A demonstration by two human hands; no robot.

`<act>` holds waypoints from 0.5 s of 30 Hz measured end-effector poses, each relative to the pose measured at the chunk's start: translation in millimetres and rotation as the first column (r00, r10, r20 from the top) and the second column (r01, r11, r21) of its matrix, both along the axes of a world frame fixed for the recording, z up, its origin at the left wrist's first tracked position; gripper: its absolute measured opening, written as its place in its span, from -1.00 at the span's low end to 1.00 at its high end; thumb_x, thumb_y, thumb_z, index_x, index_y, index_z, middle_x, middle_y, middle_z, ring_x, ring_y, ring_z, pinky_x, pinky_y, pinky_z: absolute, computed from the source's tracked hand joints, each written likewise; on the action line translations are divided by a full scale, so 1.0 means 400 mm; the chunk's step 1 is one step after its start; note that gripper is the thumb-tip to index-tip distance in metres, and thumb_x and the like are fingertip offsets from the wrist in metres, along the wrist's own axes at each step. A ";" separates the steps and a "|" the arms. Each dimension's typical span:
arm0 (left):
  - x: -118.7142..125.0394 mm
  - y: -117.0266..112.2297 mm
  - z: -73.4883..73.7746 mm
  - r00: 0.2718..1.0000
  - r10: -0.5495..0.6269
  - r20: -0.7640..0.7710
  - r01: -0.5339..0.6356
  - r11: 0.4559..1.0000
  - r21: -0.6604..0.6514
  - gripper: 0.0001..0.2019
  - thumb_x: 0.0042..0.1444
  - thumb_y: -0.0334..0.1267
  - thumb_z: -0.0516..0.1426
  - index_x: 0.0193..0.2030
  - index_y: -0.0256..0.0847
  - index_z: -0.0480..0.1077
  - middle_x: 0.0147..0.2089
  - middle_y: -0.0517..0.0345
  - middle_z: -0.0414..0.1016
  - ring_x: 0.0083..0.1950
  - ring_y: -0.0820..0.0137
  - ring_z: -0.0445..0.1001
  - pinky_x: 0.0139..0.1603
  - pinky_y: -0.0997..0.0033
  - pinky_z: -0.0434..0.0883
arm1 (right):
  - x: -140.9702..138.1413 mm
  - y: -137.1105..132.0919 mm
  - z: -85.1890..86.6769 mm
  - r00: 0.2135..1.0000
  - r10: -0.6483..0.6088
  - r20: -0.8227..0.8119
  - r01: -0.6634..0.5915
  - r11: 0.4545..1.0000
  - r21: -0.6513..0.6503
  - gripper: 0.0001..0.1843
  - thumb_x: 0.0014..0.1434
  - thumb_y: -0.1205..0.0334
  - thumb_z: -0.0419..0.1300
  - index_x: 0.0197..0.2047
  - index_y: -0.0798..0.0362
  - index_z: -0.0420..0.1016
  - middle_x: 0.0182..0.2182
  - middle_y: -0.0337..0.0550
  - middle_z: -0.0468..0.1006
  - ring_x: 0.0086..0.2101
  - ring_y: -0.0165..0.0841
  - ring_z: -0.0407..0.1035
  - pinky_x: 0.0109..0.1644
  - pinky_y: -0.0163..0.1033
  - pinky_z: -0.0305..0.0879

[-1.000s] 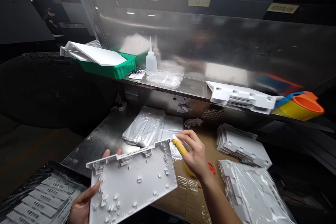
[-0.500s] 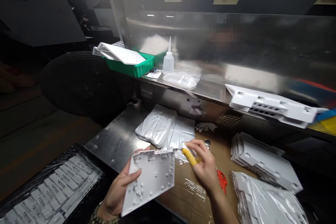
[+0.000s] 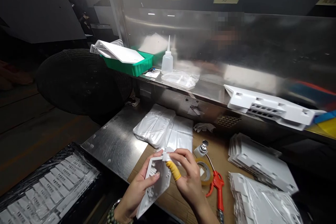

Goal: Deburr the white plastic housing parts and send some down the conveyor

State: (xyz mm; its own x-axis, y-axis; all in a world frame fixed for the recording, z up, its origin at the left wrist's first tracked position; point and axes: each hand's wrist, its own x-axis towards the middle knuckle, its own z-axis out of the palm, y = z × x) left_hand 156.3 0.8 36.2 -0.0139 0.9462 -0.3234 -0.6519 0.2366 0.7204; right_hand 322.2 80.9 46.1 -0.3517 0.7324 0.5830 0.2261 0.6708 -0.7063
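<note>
My left hand [image 3: 139,187] grips a white plastic panel [image 3: 164,183] by its side, thumb on the inner face, which carries small raised posts. The panel is tilted on edge above the bench. At its top corner my right hand [image 3: 187,175] pinches a small white wad [image 3: 166,157], perhaps cloth, against the rim. Yellow wrapping covers the right thumb [image 3: 173,170]. Just right of that hand lie a roll of tape [image 3: 207,171], a red air blow gun [image 3: 218,185] and a small pump-top bottle [image 3: 201,149].
Plastic bags [image 3: 154,126] lie behind my hands. Stacked white panels [image 3: 265,164] and a bagged stack [image 3: 265,199] stand at right. Wrapped parts [image 3: 52,189] fill the left front. The shelf holds a green bin [image 3: 141,65], a squeeze bottle [image 3: 167,63] and another white panel [image 3: 273,106].
The panel has turned from facing me to a steeper, edge-on tilt. My right hand has moved left to its top corner, uncovering the tape roll, bottle and blow gun.
</note>
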 end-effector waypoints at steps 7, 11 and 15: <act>-0.033 -0.009 0.019 0.996 0.083 0.039 -0.074 0.980 -0.182 -0.29 0.08 -0.29 0.36 0.37 0.14 0.30 0.47 0.16 0.29 0.45 -0.03 0.26 0.46 -0.02 0.22 | 0.065 0.197 -0.150 0.820 -0.206 0.535 0.282 0.957 -0.064 -0.78 0.31 0.13 0.23 -0.03 -0.08 0.66 -0.12 -0.09 0.64 -0.08 -0.17 0.44 -0.01 -0.12 0.40; -0.093 -0.036 0.005 0.989 0.141 0.052 -0.123 0.958 -0.257 -0.16 0.01 -0.23 0.40 0.42 0.28 0.20 0.44 0.19 0.34 0.36 -0.13 0.37 0.33 -0.14 0.39 | 0.158 0.420 -0.196 0.664 -0.326 0.673 0.483 0.874 -0.053 -0.70 0.33 0.21 0.21 0.08 -0.05 0.62 -0.11 -0.02 0.65 -0.15 -0.17 0.51 -0.08 -0.13 0.41; -0.143 -0.057 -0.030 0.969 0.241 0.053 -0.216 0.932 -0.291 -0.07 -0.05 -0.22 0.43 0.43 0.39 0.15 0.44 0.23 0.32 0.36 -0.18 0.35 0.31 -0.22 0.39 | 0.194 0.624 -0.136 0.536 -0.432 0.725 0.598 0.801 0.035 -0.65 0.40 0.13 0.16 0.19 0.00 0.48 0.09 0.00 0.54 -0.03 -0.21 0.49 0.06 -0.03 0.43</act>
